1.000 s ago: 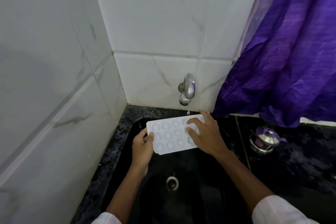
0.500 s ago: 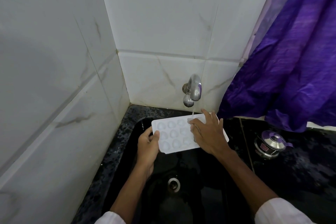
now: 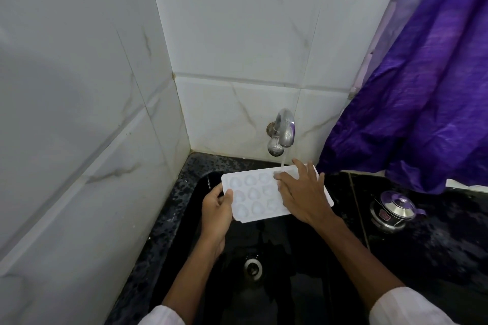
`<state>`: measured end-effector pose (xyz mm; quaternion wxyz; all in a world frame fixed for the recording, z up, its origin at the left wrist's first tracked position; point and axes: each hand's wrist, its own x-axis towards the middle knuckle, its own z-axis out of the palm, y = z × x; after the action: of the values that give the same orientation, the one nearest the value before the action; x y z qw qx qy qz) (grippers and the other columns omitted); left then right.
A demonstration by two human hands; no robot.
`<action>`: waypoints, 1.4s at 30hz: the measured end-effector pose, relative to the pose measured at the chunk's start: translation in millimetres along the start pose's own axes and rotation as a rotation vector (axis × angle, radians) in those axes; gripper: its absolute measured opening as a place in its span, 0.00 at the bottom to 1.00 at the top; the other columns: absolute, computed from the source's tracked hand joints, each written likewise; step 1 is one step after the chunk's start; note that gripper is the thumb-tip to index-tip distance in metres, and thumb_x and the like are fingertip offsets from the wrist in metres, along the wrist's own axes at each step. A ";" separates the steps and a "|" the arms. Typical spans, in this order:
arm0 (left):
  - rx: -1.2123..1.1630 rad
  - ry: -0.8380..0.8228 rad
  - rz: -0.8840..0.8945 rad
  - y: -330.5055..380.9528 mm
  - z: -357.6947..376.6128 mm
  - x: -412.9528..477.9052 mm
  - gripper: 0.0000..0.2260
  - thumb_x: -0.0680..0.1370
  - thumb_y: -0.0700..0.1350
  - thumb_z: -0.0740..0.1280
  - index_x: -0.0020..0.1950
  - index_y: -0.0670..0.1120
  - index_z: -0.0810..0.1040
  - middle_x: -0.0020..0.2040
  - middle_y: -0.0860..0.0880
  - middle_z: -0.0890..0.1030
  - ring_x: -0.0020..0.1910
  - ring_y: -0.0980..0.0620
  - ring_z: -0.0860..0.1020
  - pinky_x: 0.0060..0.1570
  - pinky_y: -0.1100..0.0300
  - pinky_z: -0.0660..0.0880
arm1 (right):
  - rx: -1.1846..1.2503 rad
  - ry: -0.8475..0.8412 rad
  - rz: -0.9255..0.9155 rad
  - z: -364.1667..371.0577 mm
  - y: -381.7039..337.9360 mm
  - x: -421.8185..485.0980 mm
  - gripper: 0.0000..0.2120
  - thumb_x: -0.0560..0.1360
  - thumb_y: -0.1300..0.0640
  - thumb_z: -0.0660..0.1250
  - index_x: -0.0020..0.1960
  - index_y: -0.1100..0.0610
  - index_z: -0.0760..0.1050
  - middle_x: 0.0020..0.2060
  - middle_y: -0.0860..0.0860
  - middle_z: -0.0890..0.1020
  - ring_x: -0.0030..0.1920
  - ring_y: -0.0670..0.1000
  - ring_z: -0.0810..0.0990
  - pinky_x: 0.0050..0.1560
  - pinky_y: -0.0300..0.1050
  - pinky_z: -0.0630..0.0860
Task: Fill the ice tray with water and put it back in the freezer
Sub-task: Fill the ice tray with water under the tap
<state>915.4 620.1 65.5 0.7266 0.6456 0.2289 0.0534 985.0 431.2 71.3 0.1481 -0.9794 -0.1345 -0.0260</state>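
Note:
A white ice tray (image 3: pixel 253 194) with heart-shaped cups is held level over the black sink (image 3: pixel 287 250). My left hand (image 3: pixel 216 208) grips its left end, thumb on top. My right hand (image 3: pixel 303 194) lies flat across the tray's right half, fingers spread, hiding the cups there. A thin stream of water falls from the chrome tap (image 3: pixel 282 132) on the tiled wall and lands on the tray's far edge by my right fingertips.
The sink drain (image 3: pixel 253 266) lies below the tray. A small steel pot with a purple-knobbed lid (image 3: pixel 393 210) stands on the black counter at the right. A purple curtain (image 3: pixel 422 87) hangs over the counter's back right. White tiled walls close the left and back.
The tap's flow has grown from drips to a thin steady stream. My hands and the tray have stayed nearly where they were under the tap; the view has shifted slightly.

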 end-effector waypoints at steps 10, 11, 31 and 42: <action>0.003 0.003 -0.001 0.1 0.1 -1.4 0.12 0.85 0.42 0.60 0.65 0.47 0.79 0.47 0.50 0.87 0.48 0.51 0.86 0.52 0.44 0.83 | 0.021 0.014 -0.016 -2.4 4.6 1.4 0.15 0.81 0.50 0.56 0.62 0.47 0.77 0.74 0.57 0.64 0.74 0.63 0.59 0.70 0.69 0.55; 0.003 0.005 -0.003 0.0 0.0 -1.2 0.12 0.85 0.42 0.60 0.65 0.47 0.79 0.48 0.50 0.87 0.48 0.50 0.86 0.52 0.44 0.82 | 0.015 0.014 -0.035 -2.4 6.1 1.4 0.15 0.81 0.50 0.57 0.63 0.45 0.76 0.74 0.57 0.64 0.73 0.63 0.59 0.69 0.70 0.56; -0.047 0.042 0.044 28.9 5.4 11.9 0.12 0.84 0.42 0.59 0.63 0.45 0.80 0.51 0.48 0.86 0.48 0.51 0.86 0.45 0.52 0.84 | 0.218 0.121 -0.199 -21.6 7.6 0.2 0.14 0.81 0.55 0.54 0.56 0.49 0.78 0.73 0.51 0.63 0.73 0.49 0.61 0.75 0.65 0.44; -0.057 0.070 0.029 29.1 1.4 9.0 0.12 0.84 0.41 0.60 0.63 0.44 0.80 0.49 0.49 0.86 0.47 0.50 0.86 0.47 0.48 0.84 | 0.172 0.009 -0.168 -25.8 1.3 4.5 0.15 0.84 0.52 0.53 0.56 0.51 0.78 0.76 0.53 0.59 0.76 0.52 0.56 0.75 0.67 0.47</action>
<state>930.3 626.9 91.2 0.7352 0.6259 0.2432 0.0932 989.4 423.6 96.0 0.2294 -0.9482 -0.2173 -0.0313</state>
